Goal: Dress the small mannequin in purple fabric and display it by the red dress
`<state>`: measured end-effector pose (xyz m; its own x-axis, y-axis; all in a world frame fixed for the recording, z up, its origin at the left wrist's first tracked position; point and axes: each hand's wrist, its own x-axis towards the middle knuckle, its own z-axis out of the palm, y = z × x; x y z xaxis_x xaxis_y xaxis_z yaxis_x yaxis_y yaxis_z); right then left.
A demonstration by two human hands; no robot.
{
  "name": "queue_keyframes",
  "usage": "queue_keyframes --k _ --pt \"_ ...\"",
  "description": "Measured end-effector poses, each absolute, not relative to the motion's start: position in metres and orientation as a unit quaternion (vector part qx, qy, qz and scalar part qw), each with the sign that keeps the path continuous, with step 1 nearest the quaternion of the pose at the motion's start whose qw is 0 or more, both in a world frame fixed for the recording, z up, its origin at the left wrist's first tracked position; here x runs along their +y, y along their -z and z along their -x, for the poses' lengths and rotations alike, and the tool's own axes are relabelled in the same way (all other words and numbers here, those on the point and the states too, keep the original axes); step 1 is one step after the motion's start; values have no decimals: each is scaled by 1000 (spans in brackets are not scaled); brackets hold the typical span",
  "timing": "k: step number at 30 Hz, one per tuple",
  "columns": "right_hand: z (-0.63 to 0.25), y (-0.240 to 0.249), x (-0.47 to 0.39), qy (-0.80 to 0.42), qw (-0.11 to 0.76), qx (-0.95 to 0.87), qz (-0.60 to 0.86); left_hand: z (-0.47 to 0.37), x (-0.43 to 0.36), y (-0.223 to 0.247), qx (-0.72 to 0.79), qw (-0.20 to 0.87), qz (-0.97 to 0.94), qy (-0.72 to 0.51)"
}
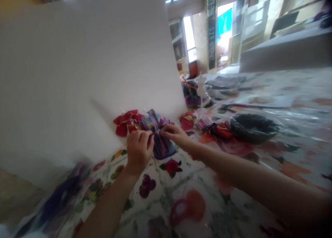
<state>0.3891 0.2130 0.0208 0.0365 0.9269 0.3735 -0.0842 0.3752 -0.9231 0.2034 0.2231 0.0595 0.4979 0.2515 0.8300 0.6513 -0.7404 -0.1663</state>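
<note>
A small purple doll dress (164,147) with patterned trim stands on the tablecloth, a white knob showing at its top. My left hand (140,146) pinches the dress at its waist from the left, fingers closed. From the other side, my right hand (173,131) pinches the same waist, thumb and fingertips together. Just left of it is a red doll dress (127,122) with gold edging, partly behind the purple one. What lies right between my fingertips is too small to make out.
A large white panel (85,58) rises behind the dresses. The table has a fruit-print cloth (160,186). To the right lie red and orange fabric pieces (220,132), a black bundle in clear plastic (252,127) and a small white mannequin (201,87). Dark blue cloth (61,196) lies at left.
</note>
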Motion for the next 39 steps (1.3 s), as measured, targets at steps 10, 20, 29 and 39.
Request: queue_keyframes --k 10,20,29,39 --pt "-386 -19 217 -450 621 -534 356 -207 226 -58 -255 312 832 381" --pt "-385 -17 220 -444 632 -537 340 -213 222 -64 -252 377 822 345" --pt "-386 -19 217 -442 631 -541 337 -213 220 -68 -247 391 818 342" --pt "-386 -19 214 -441 630 -538 345 -210 220 -71 -244 391 822 335"
